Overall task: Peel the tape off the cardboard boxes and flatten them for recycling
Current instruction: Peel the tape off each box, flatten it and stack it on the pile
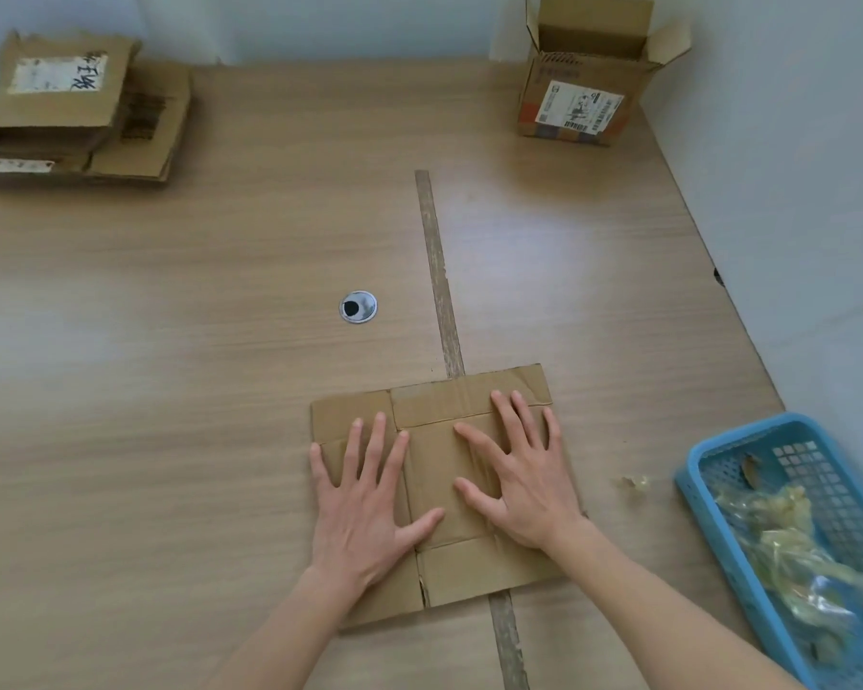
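Flattened box (pixel 437 485) lies at near middle of surface (pixel 220 390), across dark strip (pixel 439 276). Left hand (pixel 365 510) and right hand (pixel 524 485) rest palm-down on it, fingers (pixel 377 440) straight and spread, pressing. Wide bare room left of box and beyond it. Stack of flat cardboard (pixel 76 112) far left, cut by frame edge. Open box (pixel 589 77) far right corner near wall. Blue basket (pixel 693 495) holding crumpled tape (pixel 788 540) at right, partly cut off. Small scrap (pixel 636 483) beside basket, hard to make out.
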A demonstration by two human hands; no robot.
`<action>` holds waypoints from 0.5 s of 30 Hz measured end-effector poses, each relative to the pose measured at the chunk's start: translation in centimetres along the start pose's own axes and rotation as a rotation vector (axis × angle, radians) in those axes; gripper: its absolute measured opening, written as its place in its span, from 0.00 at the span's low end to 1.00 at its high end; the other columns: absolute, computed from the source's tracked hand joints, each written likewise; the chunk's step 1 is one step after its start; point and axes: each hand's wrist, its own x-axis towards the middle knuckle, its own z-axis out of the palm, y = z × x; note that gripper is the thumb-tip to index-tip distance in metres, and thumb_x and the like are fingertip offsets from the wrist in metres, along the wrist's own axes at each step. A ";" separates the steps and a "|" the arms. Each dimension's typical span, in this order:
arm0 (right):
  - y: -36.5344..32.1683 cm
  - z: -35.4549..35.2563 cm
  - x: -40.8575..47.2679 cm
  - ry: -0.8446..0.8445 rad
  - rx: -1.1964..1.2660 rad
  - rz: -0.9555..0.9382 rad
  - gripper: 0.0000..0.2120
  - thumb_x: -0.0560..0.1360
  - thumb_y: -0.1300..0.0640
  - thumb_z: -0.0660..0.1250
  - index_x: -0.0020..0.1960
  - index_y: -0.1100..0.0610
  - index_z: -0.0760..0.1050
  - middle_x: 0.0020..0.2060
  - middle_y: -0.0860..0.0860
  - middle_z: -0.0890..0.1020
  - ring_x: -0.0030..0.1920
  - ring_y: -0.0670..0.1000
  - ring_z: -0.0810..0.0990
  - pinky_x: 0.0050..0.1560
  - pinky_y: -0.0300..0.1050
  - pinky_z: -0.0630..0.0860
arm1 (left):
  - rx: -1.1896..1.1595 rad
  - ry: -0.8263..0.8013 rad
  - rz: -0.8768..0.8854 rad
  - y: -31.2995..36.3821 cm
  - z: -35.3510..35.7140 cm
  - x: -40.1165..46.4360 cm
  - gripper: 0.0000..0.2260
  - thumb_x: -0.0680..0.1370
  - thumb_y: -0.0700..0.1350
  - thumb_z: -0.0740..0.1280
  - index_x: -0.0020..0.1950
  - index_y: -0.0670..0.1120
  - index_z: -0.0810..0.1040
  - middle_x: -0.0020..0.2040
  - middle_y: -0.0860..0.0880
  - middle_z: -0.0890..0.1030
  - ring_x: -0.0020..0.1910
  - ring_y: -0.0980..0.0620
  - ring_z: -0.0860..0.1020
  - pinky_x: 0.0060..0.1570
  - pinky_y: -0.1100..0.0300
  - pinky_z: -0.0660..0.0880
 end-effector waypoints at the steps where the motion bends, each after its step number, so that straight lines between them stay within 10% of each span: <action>1: 0.0 0.0 0.0 0.005 0.010 0.003 0.31 0.76 0.27 0.56 0.77 0.35 0.62 0.81 0.55 0.55 0.82 0.58 0.50 0.75 0.69 0.52 | 0.002 0.000 0.001 0.0 0.0 0.0 0.45 0.73 0.78 0.55 0.83 0.52 0.58 0.84 0.47 0.52 0.82 0.43 0.52 0.73 0.26 0.47; 15: -0.2 -0.2 0.1 -0.061 -0.004 0.039 0.31 0.78 0.27 0.50 0.79 0.33 0.54 0.82 0.54 0.50 0.82 0.57 0.45 0.76 0.69 0.50 | 0.012 -0.035 -0.022 0.1 -0.5 0.1 0.38 0.78 0.72 0.51 0.83 0.55 0.54 0.84 0.49 0.46 0.83 0.44 0.47 0.73 0.27 0.47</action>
